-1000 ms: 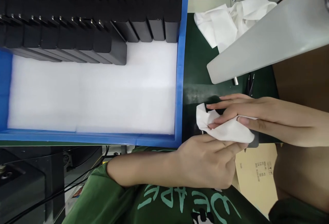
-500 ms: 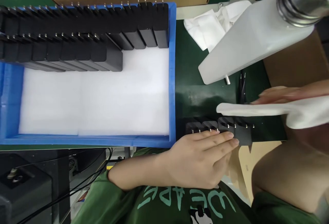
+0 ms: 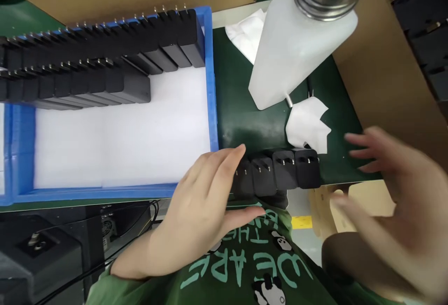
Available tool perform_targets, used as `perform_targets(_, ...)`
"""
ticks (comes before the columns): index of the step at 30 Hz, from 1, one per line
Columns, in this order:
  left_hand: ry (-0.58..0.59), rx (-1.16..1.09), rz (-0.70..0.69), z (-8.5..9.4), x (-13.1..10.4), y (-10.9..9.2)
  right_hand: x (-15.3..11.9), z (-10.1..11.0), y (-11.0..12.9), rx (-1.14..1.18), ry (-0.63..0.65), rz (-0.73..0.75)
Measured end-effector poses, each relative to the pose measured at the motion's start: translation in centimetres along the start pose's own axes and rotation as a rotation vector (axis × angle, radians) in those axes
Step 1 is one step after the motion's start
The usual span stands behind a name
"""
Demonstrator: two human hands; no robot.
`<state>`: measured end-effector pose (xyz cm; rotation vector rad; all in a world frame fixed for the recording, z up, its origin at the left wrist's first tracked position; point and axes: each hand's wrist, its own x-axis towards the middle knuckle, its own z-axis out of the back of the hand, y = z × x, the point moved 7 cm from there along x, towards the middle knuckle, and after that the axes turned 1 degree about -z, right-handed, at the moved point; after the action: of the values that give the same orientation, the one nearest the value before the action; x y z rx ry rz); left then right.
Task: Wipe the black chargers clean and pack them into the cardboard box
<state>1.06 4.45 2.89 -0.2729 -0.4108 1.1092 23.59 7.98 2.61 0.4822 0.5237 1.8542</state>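
Note:
Several black power adapters (image 3: 285, 174) stand side by side in a row at the table's front edge, metal pins up. My left hand (image 3: 205, 193) is at the row's left end, fingers stretched out and thumb apart; whether it touches the end adapter I cannot tell. Off to the right of the row, my right hand (image 3: 402, 207) is spread open and blurred, with nothing in it. A white cloth (image 3: 308, 123) lies crumpled on the green table just behind the row's right end.
On the left, a blue tray (image 3: 212, 81) with a white liner holds two rows of black adapters (image 3: 133, 86). A white bottle (image 3: 297, 48) with a metal cap stands behind the cloth, another white cloth (image 3: 247, 34) beside it. Cardboard (image 3: 385, 62) borders the right side.
My right hand has let go of the white cloth, which now lies on the table. My left hand has moved left off the adapters' front to the row's end. The view has shifted.

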Motion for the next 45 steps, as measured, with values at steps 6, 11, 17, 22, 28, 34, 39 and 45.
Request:
perform_targets(6, 0.102, 0.233, 0.0, -2.3, 2.0, -1.8, 0.3, -4.1, 3.4, -0.423, 0.14, 0.276)
perform_targets(11, 0.119, 0.26, 0.018, -3.8, 2.4, -1.7, 2.0, -5.4, 3.9, -0.499, 0.117, 0.352)
perform_targets(17, -0.039, 0.03, -0.024, -2.2, 1.4, -1.0, 1.3, -3.4, 3.6, -0.333, 0.038, 0.344)
perform_targets(22, -0.561, -0.661, 0.164, 0.1, -1.7, 2.1, -0.4, -1.6, 3.0, 0.632, -0.409, 0.127)
perform_targets(28, -0.675, -0.783, 0.156, -2.2, -2.4, 3.1, -0.5, -9.8, 7.3, 1.262, -0.198, -0.125)
perform_targets(34, -0.783, -1.109, 0.217, -2.2, -3.1, 3.1, -1.0, -12.4, 9.9, 1.76, -0.19, -0.185)
perform_targets(39, -0.927, -1.749, 0.279, -2.8, -3.5, 3.6, -0.9, -12.6, 10.7, 2.083, -0.206, -0.248)
perform_targets(45, -0.893, -1.833, 0.277, -2.4, -3.0, 2.9, -0.9, -12.4, 10.6, 2.11, -0.242, -0.258)
